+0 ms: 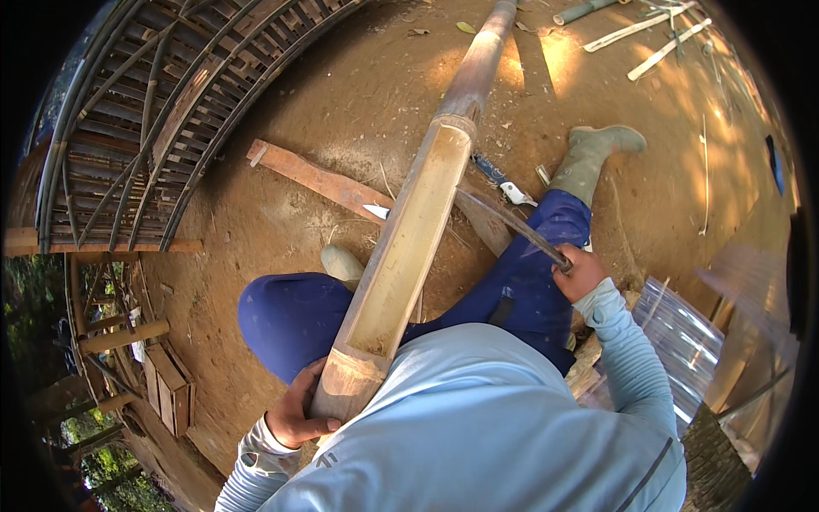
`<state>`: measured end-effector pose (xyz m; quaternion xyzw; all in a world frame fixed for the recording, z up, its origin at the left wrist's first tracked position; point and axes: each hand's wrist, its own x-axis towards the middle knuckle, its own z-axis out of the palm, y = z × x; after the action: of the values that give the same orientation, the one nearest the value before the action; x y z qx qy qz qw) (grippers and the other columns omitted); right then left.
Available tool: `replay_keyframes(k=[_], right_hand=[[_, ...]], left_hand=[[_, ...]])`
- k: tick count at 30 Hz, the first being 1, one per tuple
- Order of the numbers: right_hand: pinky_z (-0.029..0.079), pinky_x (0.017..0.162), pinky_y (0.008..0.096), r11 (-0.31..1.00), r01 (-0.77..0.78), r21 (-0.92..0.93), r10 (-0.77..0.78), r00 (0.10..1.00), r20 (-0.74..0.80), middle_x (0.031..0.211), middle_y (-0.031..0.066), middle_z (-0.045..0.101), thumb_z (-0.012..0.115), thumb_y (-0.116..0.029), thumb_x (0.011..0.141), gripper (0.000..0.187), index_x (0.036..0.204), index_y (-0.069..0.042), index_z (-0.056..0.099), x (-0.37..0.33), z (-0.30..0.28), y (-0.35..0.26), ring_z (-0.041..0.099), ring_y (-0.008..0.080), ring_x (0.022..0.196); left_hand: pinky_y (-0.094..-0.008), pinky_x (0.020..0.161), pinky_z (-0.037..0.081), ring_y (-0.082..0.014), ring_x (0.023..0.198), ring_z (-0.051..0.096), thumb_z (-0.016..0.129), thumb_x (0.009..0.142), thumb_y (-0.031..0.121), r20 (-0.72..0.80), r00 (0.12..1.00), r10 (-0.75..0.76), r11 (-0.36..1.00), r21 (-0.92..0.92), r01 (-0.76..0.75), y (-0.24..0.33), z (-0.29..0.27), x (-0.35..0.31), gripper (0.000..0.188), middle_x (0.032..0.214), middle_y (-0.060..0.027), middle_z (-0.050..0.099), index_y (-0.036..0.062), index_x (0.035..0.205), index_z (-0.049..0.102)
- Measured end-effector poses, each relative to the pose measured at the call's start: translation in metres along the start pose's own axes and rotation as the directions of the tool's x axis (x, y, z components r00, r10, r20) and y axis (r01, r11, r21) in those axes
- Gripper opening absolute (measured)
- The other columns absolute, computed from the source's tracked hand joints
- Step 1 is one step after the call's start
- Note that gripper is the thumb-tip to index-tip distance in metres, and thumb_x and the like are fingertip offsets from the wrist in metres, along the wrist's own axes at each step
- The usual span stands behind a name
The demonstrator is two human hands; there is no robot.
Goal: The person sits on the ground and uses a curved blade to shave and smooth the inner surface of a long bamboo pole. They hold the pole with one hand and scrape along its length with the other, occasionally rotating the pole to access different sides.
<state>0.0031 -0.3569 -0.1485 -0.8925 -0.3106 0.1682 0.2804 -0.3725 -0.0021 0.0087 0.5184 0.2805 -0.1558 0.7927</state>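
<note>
A thick bamboo pole (401,256) slants from my lap up and away to the far top. A long opening is cut into its upper side, showing the pale hollow inside between two nodes. My left hand (299,410) grips the near end, thumb on top and fingers round the side. In my right hand (580,273), closed above my right thigh, is a long thin dark tool (520,229), perhaps a blade seen edge-on. Its far end reaches close to the bamboo's right edge; whether it touches, I cannot tell.
On the dirt floor lie a reddish-brown plank (316,177), a white-and-dark-blue handled object (512,189) and split bamboo strips (670,49). A slatted bamboo structure (162,119) stands at the left, a wooden box (168,388) below it. Clear plastic sheeting (678,337) is at my right.
</note>
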Motion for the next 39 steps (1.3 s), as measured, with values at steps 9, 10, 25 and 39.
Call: replay_keyframes(k=[9, 10, 25, 39], right_hand=[[0.057, 0.070, 0.0454, 0.948, 0.159, -0.277, -0.137, 0.986, 0.097, 0.093, 0.0085, 0.072, 0.074, -0.019, 0.078, 0.036, 0.114, -0.016, 0.068, -0.022, -0.016, -0.050, 0.071, 0.0334, 0.085], [0.056, 0.068, 0.0463, 0.938, 0.175, -0.298, -0.147, 0.982, 0.115, 0.092, 0.0076, 0.072, 0.075, -0.020, 0.077, 0.037, 0.114, -0.017, 0.068, -0.022, -0.016, -0.057, 0.072, 0.0325, 0.084], [0.057, 0.078, 0.0484, 0.927, 0.092, -0.364, -0.047, 0.990, 0.130, 0.101, 0.0141, 0.072, 0.073, -0.019, 0.080, 0.034, 0.113, -0.011, 0.067, 0.004, -0.008, -0.058, 0.071, 0.0368, 0.090], [0.056, 0.076, 0.0490, 0.917, 0.297, -0.266, -0.200, 0.920, 0.337, 0.097, 0.0142, 0.072, 0.072, -0.017, 0.078, 0.031, 0.107, -0.009, 0.068, -0.013, -0.006, -0.080, 0.070, 0.0372, 0.088]], left_hand=[[-0.0430, 0.120, 0.036, -0.0269, 0.140, 0.047, 0.091, 0.075, 0.006, -0.066, 0.994, 0.086, 0.925, 0.375, -0.055, 0.014, 0.034, 0.000, 0.109, 0.152, -0.0203, 0.045, 0.0000, 0.157, 0.020], [-0.0420, 0.120, 0.035, -0.0262, 0.140, 0.049, 0.091, 0.076, 0.005, -0.089, 0.990, 0.111, 0.909, 0.412, -0.065, 0.018, 0.041, 0.000, 0.106, 0.152, -0.0205, 0.046, -0.0004, 0.157, 0.022], [-0.0405, 0.120, 0.034, -0.0254, 0.141, 0.047, 0.094, 0.073, 0.011, -0.138, 0.978, 0.156, 0.812, 0.582, -0.048, 0.009, 0.038, -0.004, 0.116, 0.153, -0.0215, 0.047, -0.0065, 0.158, 0.017], [-0.0394, 0.121, 0.031, -0.0286, 0.143, 0.045, 0.097, 0.069, 0.023, -0.144, 0.977, 0.155, 0.815, 0.578, -0.044, 0.014, 0.039, -0.004, 0.124, 0.154, -0.0244, 0.046, -0.0108, 0.157, 0.017]])
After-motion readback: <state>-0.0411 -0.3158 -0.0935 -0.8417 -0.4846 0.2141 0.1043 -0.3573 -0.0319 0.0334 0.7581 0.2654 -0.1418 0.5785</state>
